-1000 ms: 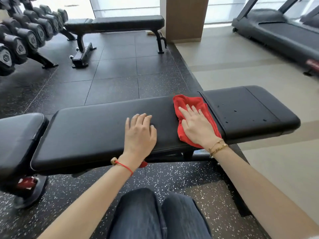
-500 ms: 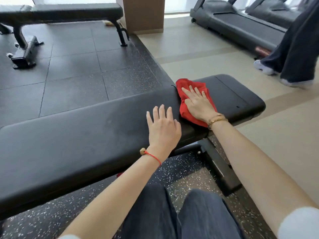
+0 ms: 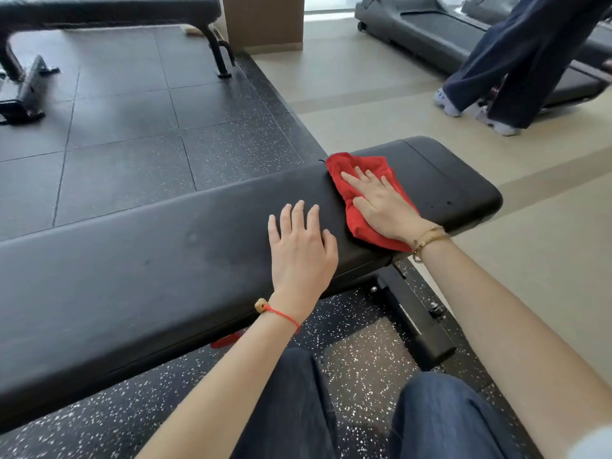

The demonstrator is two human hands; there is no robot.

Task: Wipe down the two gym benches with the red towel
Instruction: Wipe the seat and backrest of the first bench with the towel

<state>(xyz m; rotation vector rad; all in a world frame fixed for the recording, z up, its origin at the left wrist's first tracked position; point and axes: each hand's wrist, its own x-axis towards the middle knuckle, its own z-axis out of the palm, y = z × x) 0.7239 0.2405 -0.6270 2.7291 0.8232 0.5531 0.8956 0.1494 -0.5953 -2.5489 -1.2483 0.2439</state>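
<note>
We're mid-wipe on the near bench (image 3: 165, 266), the first of the two by our read. Our right hand (image 3: 381, 203) lies flat on the red towel (image 3: 361, 223), fingers straight, pressing it to the pad; no curl round the cloth, so that grip is open and pressing. The towel sits crumpled toward the bench's right end, spanning from the far edge to the near edge, about where the long pad meets the short end pad. Our left hand (image 3: 301, 246) rests palm-down on bare pad just beside the towel, fingers spread, holding nothing, bracing.

A few dark specks or droplets show on the right end pad, beyond the towel. The long stretch of pad left of our left hand looks dull and smudged; we can't tell if it's been wiped.

Next move, as we judge it: slide the towel along the pad under steady flat pressure, cover the right end with the specks, then the left stretch, moving the bracing hand out of the way.

The second bench (image 3: 99, 9) stands well apart at the top left on the dark floor tiles, untouched by either hand. A passer-by's legs (image 3: 516, 61) are at top right beside a treadmill (image 3: 414, 28).
</note>
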